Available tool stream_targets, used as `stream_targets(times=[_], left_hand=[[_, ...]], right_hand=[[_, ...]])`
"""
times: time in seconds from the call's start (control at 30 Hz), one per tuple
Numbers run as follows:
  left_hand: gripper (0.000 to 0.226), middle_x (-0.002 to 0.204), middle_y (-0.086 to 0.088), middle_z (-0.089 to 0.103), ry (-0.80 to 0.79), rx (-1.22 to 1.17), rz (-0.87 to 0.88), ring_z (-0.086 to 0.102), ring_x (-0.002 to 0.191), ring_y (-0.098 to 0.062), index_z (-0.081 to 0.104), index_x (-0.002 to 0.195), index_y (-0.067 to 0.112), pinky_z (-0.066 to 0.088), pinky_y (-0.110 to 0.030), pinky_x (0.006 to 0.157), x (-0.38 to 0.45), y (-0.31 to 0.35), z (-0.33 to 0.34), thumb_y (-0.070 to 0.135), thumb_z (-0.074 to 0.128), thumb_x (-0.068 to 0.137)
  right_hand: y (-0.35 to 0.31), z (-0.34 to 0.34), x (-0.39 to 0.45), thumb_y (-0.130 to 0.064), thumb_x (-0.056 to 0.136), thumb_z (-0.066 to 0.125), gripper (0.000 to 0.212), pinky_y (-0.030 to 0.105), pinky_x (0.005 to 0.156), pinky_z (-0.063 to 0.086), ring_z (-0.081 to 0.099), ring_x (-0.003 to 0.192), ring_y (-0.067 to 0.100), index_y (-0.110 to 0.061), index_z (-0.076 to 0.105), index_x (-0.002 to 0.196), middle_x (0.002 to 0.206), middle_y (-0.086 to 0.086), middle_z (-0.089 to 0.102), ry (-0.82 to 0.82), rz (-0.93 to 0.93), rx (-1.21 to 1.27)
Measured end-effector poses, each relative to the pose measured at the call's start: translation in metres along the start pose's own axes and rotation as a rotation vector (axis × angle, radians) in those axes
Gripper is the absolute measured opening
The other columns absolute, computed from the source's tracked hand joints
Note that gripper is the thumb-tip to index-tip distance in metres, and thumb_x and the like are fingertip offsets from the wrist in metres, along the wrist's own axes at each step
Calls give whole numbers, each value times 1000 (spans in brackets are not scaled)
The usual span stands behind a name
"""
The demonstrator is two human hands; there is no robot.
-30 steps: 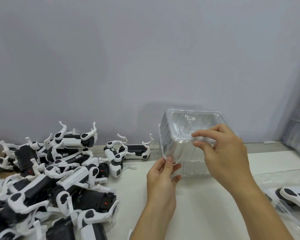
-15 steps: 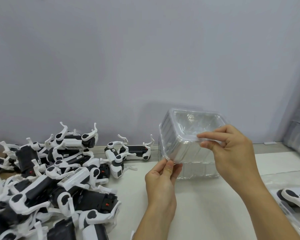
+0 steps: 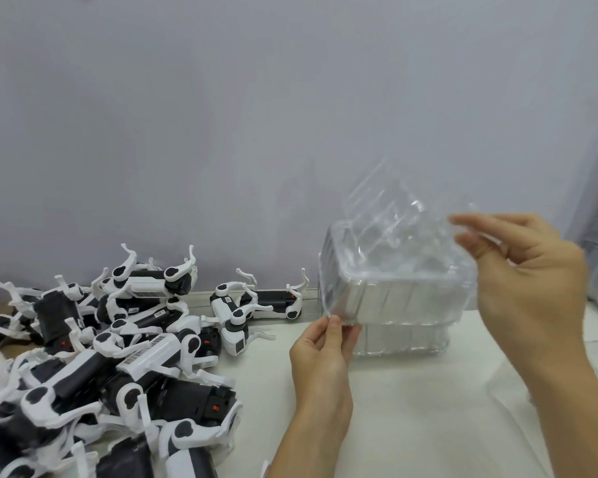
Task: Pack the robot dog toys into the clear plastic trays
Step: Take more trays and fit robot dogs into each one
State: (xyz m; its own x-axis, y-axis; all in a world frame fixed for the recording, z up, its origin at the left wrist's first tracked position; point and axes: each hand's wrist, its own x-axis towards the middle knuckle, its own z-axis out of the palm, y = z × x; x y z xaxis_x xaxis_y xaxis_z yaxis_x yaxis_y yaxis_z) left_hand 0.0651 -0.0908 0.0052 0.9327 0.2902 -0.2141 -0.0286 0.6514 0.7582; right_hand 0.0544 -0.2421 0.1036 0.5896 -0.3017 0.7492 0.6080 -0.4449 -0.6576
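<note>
Change: since the earlier frame, right hand (image 3: 532, 288) has lifted the top clear tray (image 3: 404, 232) off the tray stack (image 3: 394, 305); it now tilts, blurred, at 12 o'clock above the stack.
Right hand: fingers curled, pinching the lifted tray's edge at 3 o'clock.
Left hand (image 3: 321, 360): fingers pressed together, pinching the stack's corner at 7 o'clock.
Tray stack: rests on the white surface (image 3: 411, 426), near the wall (image 3: 256, 115).
Robot dog toys (image 3: 118, 357): piled at 9 o'clock of the stack, apart from it.
</note>
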Motion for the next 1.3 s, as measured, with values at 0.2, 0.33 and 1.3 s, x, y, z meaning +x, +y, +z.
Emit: stream_targets(times=[0.2, 0.33, 1.3], left_hand=[[37, 101, -8, 76, -125, 84, 99, 74, 94, -19, 57, 123, 25, 58, -19, 77, 0, 8, -2, 5, 64, 94], [43, 126, 14, 51, -83, 583, 286, 66, 87, -5, 49, 128, 44, 50, -10, 64, 2, 12, -3, 14, 57, 98], [38, 89, 7, 71, -353, 1069, 20, 70, 86, -19, 77, 86, 25, 54, -40, 88, -2, 120, -36, 50, 51, 97]], right_hand=[[-18, -18, 9, -45, 94, 62, 15, 8, 70, 39, 46, 62, 18, -43, 69, 108, 84, -13, 51, 53, -77, -1], [-36, -25, 13, -59, 91, 57, 19, 31, 57, 40, 45, 48, 20, -51, 68, 105, 90, -25, 58, -22, -45, -38], [-93, 14, -22, -50, 65, 88, 33, 14, 48, 39, 61, 57, 0, -48, 62, 87, 83, -20, 65, -1316, 227, -494]])
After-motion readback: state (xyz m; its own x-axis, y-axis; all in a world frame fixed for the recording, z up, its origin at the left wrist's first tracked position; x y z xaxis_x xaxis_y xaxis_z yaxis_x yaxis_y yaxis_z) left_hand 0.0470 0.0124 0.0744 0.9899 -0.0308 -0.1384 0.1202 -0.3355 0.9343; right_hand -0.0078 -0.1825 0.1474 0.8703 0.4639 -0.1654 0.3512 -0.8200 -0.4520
